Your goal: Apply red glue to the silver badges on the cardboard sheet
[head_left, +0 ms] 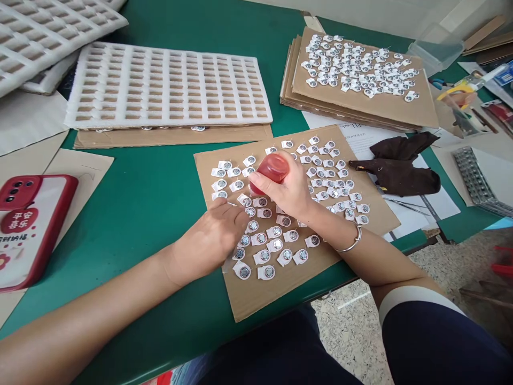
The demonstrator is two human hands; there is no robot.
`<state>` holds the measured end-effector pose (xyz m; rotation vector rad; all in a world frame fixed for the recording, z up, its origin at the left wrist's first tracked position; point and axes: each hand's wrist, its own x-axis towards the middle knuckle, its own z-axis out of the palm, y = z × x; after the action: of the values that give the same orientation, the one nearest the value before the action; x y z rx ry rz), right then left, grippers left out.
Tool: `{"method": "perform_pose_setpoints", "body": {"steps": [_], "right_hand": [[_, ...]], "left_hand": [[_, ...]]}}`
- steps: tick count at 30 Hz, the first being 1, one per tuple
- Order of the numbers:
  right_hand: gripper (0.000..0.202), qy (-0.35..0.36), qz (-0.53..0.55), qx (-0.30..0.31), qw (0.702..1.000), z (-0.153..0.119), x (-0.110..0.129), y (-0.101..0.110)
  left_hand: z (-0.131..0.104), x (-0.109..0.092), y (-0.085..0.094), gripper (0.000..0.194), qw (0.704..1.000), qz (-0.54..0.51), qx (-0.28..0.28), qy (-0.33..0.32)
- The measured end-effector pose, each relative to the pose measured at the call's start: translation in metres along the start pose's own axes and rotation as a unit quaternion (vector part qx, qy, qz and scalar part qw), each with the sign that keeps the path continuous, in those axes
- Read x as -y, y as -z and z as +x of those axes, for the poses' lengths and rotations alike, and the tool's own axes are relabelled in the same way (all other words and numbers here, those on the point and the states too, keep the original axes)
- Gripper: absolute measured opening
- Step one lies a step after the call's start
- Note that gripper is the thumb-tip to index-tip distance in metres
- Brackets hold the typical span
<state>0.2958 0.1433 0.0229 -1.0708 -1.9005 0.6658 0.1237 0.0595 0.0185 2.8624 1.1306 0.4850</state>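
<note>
Wrapped round a translucent red bottle point(274, 168), my right hand point(289, 184) tilts it over a cardboard sheet point(240, 299). The bottle's lower end is hidden by my hands. My left hand point(218, 232) is closed, fingers bent down over the sheet's left part; what its fingertips hold, if anything, is hidden. Small white tabs with round metallic discs, such as one near the front edge point(266, 272), lie in loose rows around both hands.
White gridded foam trays point(168, 85) lie at the back left, a phone in a red case point(36, 230) at the left. At the back right is a cardboard stack point(360, 109) bearing more tabs. Brown cloth gloves point(409, 174) and tweezers point(406, 204) lie on papers at the right.
</note>
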Motion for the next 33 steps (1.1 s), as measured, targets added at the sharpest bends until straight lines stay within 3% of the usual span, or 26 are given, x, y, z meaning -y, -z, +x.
{"method": "perform_pose_setpoints", "body": {"steps": [5,12,18,33], "right_hand": [[0.034,0.003,-0.009,0.011,1.000,0.000,0.000,0.001],[0.030,0.021,-0.008,0.024,0.999,-0.001,0.002,0.003],[0.030,0.024,0.000,0.040,0.999,-0.002,0.003,0.004],[0.032,0.045,-0.015,0.047,0.998,-0.005,0.002,0.002]], "left_hand": [[0.001,0.009,0.007,0.015,0.992,-0.117,0.002,0.052],[0.002,0.015,0.016,0.014,0.977,-0.191,0.011,0.093],[0.002,0.018,0.016,0.016,0.969,-0.223,0.023,0.102],[-0.001,0.026,0.008,0.013,0.960,-0.246,-0.015,0.132]]}}
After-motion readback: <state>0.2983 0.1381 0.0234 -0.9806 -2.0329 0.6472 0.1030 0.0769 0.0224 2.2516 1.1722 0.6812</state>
